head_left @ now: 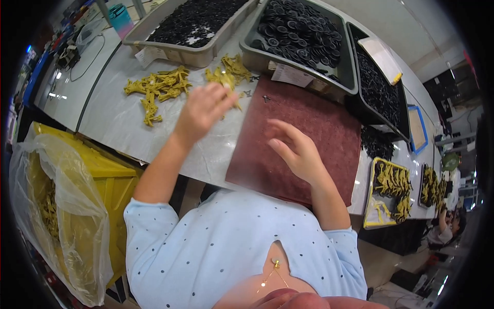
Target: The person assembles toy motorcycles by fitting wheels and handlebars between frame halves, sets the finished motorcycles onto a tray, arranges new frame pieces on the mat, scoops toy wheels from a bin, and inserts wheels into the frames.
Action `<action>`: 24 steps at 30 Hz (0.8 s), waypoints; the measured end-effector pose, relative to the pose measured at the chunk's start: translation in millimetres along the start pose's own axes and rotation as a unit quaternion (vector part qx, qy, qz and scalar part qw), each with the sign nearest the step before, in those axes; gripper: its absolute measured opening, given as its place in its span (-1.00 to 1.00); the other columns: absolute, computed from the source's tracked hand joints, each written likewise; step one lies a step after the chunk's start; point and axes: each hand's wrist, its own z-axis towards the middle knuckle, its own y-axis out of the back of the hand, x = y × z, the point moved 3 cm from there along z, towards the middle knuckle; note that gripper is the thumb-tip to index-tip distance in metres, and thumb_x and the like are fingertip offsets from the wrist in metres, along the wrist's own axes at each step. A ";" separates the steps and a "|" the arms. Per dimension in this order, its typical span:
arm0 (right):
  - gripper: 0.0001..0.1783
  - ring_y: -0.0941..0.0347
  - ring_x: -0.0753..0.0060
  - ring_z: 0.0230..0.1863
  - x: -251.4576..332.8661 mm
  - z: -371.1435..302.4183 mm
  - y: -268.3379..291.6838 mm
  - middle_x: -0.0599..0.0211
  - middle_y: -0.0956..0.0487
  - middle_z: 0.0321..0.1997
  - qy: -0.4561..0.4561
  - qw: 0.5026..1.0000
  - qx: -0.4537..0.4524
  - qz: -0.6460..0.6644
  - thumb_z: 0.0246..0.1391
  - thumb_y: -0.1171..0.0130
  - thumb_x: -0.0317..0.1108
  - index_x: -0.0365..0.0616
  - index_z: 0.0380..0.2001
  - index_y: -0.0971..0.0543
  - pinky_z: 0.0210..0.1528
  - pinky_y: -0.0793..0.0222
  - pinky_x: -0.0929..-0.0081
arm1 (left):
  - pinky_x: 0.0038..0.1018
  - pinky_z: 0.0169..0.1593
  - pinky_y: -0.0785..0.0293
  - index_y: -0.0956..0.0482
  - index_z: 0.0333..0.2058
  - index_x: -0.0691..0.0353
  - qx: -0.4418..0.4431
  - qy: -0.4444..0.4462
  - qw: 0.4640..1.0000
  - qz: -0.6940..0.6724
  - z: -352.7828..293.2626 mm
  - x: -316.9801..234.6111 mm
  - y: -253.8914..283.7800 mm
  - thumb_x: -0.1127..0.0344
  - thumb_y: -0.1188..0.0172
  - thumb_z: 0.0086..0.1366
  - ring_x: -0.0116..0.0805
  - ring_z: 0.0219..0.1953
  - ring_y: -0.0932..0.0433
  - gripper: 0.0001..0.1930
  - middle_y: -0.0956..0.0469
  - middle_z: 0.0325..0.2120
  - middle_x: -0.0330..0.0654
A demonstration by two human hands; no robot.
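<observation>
My left hand (203,109) reaches over a small pile of yellow plastic parts (222,77) on the pale table. Its fingers are blurred and overlap the pile, so whether they grip a part cannot be made out. Further left lies a larger heap of branching yellow plastic parts (163,88). My right hand (296,154) hovers above a reddish-brown cloth mat (309,116), thumb and fingers apart, with nothing in it. One small dark piece (266,98) rests near the mat's far left corner, and a few similar pieces (247,93) lie just beside the mat.
Behind the mat stand a grey bin of black discs (301,33), a bin of small black parts (195,23) and a black tray (381,82). A yellow-rimmed tray (371,206) of yellow-and-black pieces sits right. A plastic-lined yellow crate (110,180) is at my left; another person (445,232) sits far right.
</observation>
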 end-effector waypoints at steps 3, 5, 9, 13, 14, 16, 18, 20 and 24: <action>-0.49 -0.50 0.45 -0.03 -2.8 10.2 -15.4 0.21 -0.56 -0.06 -0.020 0.993 -0.020 0.117 0.12 -0.21 -0.45 -0.28 0.14 -0.38 -0.02 -0.45 0.51 | -0.28 -0.09 -0.46 -0.52 -0.05 0.24 0.005 -0.041 0.996 -0.080 1.1 -47.4 8.7 0.44 -0.23 0.05 -0.16 -0.08 -0.51 -0.58 -0.52 -0.13 -0.13; -0.47 -0.48 0.45 0.00 -3.3 8.3 -22.5 0.14 -0.55 -0.03 -0.033 0.980 0.009 0.198 0.10 -0.22 -0.50 -0.36 0.14 -0.36 0.00 -0.44 0.53 | -0.29 -0.05 -0.47 -0.46 0.01 0.28 -0.034 -0.086 0.988 -0.123 -3.4 -67.0 8.0 0.47 -0.24 0.10 -0.15 -0.04 -0.50 -0.56 -0.47 -0.03 -0.05; -0.52 -0.47 0.42 0.02 -16.1 2.5 -28.4 0.17 -0.53 -0.01 -0.046 0.956 0.005 0.290 0.12 -0.19 -0.51 -0.37 0.11 -0.37 0.05 -0.43 0.51 | -0.33 0.04 -0.45 -0.34 0.10 0.32 -0.033 0.197 0.909 -0.366 -29.7 -73.8 -15.5 0.47 -0.22 0.20 -0.14 -0.01 -0.50 -0.52 -0.41 0.05 0.01; -0.56 -0.45 0.49 0.03 -32.4 -3.5 -26.2 0.24 -0.53 0.00 -0.045 0.939 -0.046 0.339 0.10 -0.20 -0.53 -0.33 0.07 -0.41 0.07 -0.39 0.54 | -0.42 0.14 -0.38 -0.12 0.25 0.30 -0.145 0.391 0.721 -0.553 -12.9 -86.3 -18.0 0.40 -0.10 0.35 -0.23 0.06 -0.45 -0.45 -0.40 0.08 0.01; -0.56 -0.44 0.49 0.05 -33.0 -5.4 -25.3 0.25 -0.53 0.01 -0.042 0.945 -0.043 0.321 0.10 -0.18 -0.55 -0.32 0.08 -0.41 0.08 -0.38 0.54 | -0.42 0.18 -0.34 -0.04 0.30 0.27 -0.062 0.457 0.560 -0.688 -11.4 -92.4 -25.1 0.37 -0.07 0.37 -0.25 0.11 -0.42 -0.40 -0.41 0.07 0.01; -0.58 -0.44 0.46 0.06 -31.0 -9.8 -23.5 0.24 -0.51 0.04 -0.066 0.969 -0.034 0.237 0.12 -0.16 -0.53 -0.29 0.08 -0.42 0.10 -0.37 0.52 | -0.43 0.19 -0.33 -0.01 0.33 0.26 -0.032 0.474 0.511 -0.717 -4.3 -91.6 -30.6 0.34 -0.05 0.39 -0.29 0.11 -0.42 -0.38 -0.45 0.01 -0.04; -0.59 -0.44 0.44 0.06 -35.3 -11.2 -20.9 0.24 -0.50 0.06 -0.089 0.984 -0.025 0.151 0.14 -0.15 -0.51 -0.27 0.08 -0.42 0.13 -0.36 0.50 | -0.54 0.08 -0.39 -0.20 0.28 0.23 0.005 0.450 0.542 -0.709 -4.9 -93.1 -37.0 0.31 -0.10 0.38 -0.45 -0.04 -0.49 -0.46 -0.52 -0.05 -0.17; -0.59 -0.45 0.46 0.04 -40.7 -11.4 -11.8 0.28 -0.48 0.10 0.093 0.986 -0.137 -0.006 0.15 -0.16 -0.48 -0.22 0.09 -0.43 0.10 -0.36 0.52 | -0.54 0.06 -0.41 -0.30 0.24 0.20 0.021 0.449 0.618 -0.645 -2.2 -93.3 -33.6 0.29 -0.16 0.33 -0.44 -0.08 -0.51 -0.48 -0.53 -0.07 -0.16; -0.51 -0.45 0.46 0.01 -33.3 -14.0 -11.9 0.19 -0.47 0.02 0.001 0.948 -0.047 0.316 0.17 -0.16 -0.45 -0.29 0.15 -0.34 0.01 -0.39 0.55 | -0.46 -0.03 -0.48 -0.51 0.09 0.11 0.032 0.392 0.785 -0.479 6.3 -93.1 -32.1 0.35 -0.36 0.08 -0.33 -0.22 -0.59 -0.47 -0.60 -0.21 -0.12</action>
